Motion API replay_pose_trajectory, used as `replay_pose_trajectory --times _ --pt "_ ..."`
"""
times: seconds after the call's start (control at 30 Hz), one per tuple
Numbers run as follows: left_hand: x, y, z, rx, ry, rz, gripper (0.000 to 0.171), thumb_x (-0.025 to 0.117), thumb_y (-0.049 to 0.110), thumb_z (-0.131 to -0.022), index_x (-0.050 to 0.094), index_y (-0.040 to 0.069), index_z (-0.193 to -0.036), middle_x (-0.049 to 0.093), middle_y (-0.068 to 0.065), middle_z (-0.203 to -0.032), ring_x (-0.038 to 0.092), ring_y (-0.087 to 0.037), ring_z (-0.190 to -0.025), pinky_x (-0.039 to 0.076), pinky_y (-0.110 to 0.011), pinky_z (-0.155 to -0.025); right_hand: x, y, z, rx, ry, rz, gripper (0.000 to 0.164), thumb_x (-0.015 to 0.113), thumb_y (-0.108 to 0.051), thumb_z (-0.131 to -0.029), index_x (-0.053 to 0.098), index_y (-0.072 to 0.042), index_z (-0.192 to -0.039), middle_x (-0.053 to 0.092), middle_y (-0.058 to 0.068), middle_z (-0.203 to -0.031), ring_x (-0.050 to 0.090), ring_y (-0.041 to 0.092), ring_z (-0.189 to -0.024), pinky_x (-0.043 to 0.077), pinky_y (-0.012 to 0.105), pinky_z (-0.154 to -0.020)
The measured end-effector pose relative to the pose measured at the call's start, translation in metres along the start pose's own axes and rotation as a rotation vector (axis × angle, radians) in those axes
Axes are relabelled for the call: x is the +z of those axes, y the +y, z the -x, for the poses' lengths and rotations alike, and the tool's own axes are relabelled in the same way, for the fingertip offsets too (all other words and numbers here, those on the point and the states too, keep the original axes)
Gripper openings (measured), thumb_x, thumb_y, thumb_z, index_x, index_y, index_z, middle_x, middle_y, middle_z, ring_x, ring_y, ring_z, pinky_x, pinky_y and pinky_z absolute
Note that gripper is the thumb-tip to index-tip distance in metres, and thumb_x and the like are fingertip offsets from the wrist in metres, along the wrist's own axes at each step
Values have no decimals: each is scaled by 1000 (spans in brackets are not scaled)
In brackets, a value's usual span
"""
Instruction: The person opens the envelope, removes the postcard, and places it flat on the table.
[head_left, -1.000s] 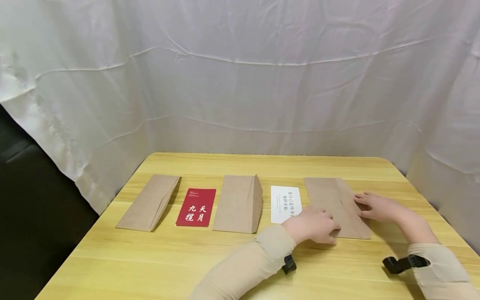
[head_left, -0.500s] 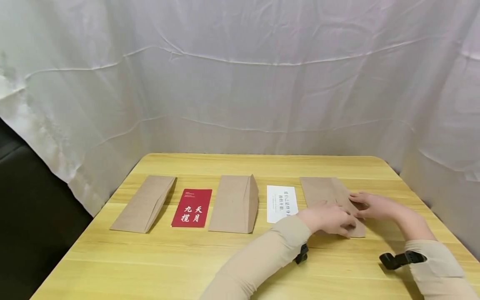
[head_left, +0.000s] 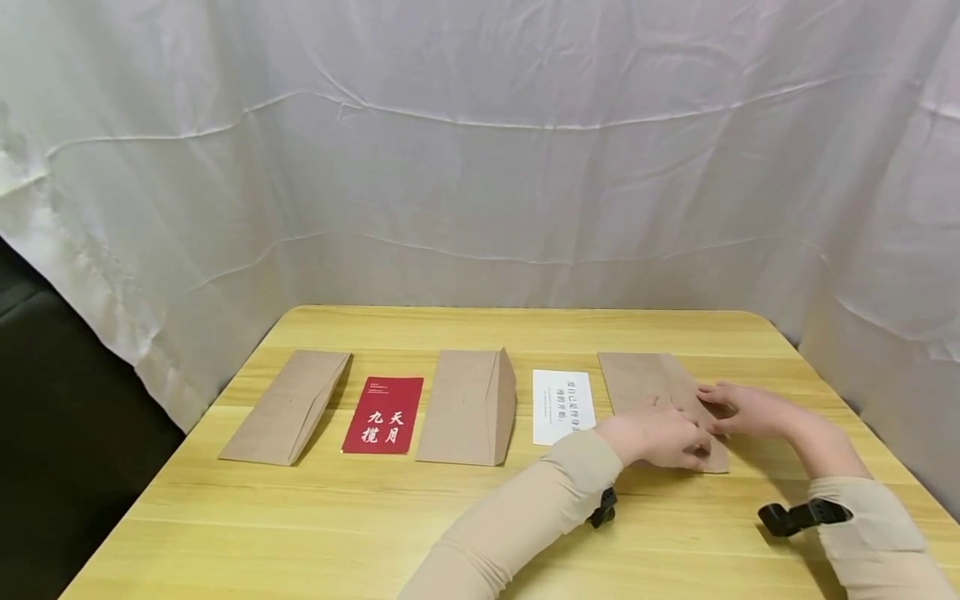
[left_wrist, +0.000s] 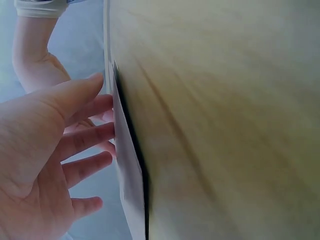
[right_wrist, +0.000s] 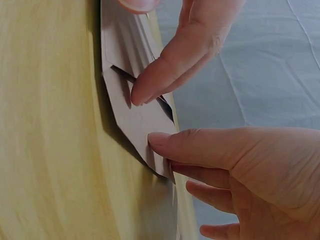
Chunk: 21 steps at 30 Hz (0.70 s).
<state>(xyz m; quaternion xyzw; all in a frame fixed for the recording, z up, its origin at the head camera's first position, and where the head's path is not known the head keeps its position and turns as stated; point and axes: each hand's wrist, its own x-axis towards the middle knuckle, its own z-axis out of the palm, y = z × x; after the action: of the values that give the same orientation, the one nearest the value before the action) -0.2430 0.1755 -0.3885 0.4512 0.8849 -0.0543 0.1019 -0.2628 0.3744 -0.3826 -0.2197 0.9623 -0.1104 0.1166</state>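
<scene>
A brown paper envelope (head_left: 636, 377) lies at the right of the table, its flap (right_wrist: 135, 122) spread toward the right. My right hand (head_left: 757, 412) pinches the flap's edge between thumb and forefinger. My left hand (head_left: 656, 437) reaches over the envelope's near part, fingers extended. In the right wrist view, a left fingertip touches the flap beside the envelope's slightly gaping mouth. The left wrist view has the left hand's fingers (left_wrist: 82, 142) fairly straight against the paper. Just left of this envelope lies a white card (head_left: 558, 407) with dark characters, its lower right corner hidden by the left hand.
Further left are a second brown envelope (head_left: 459, 408) with its flap partly raised, a red card (head_left: 383, 415) with white characters, and a third brown envelope (head_left: 285, 407). A pale curtain (head_left: 480, 183) hangs behind the wooden table (head_left: 315, 533).
My left hand has moved right across the envelope, closer to the flap and my right hand. The right hand stays at the flap's edge. The head view has shifted slightly.
</scene>
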Motion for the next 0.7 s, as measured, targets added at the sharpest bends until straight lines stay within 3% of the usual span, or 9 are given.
replay_pose_trajectory --times 0.3,0.7 --pt "2 -1 4 -9 8 -26 41 54 61 -91 52 50 -130 40 24 -144 31 0 -140 21 -41 -122 1 2 2 11 -4 -17 66 71 -31 -87 51 11 -134 43 36 -141 34 61 -128 36 68 -99" --pt "-7 -4 13 -24 31 -34 47 71 51 -84 55 48 -128 40 20 -141 32 0 -138 24 -42 -120 0 0 0 28 -8 -21 66 70 -31 -87 50 11 -134 41 40 -139 38 60 -126 38 67 -98"
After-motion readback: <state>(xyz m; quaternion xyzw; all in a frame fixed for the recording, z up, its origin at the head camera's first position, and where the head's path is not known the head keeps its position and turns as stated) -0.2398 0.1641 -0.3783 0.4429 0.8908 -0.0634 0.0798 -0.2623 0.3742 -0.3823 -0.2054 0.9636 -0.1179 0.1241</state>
